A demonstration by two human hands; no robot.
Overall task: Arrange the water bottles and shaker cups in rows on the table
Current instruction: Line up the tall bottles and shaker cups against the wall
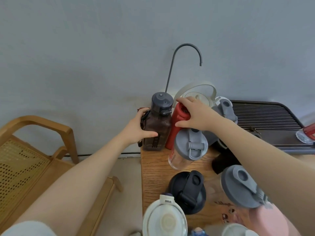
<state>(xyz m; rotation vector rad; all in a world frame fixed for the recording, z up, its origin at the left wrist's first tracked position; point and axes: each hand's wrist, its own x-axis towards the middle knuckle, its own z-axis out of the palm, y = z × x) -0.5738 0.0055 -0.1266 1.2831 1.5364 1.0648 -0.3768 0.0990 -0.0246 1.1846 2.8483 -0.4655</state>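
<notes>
My left hand (138, 128) grips the dark brown translucent square bottle (157, 126), upright at the tabletop's (153, 167) far-left corner. My right hand (196, 114) curls over the red cylindrical bottle's (176, 123) cap, upright, touching the brown one's right side. Both need nudging into a row w/ the shakers nearer me.

Both forearms bare. Thin gold ring (194, 99) on one finger of right hand (196, 114). Pale grey-white short sleeve edge (25, 229) at 7 o'clock, left arm.

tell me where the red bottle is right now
In the head view the red bottle stands at the table's far left corner, just right of the dark brown bottle, with the right hand gripping its top.
</notes>
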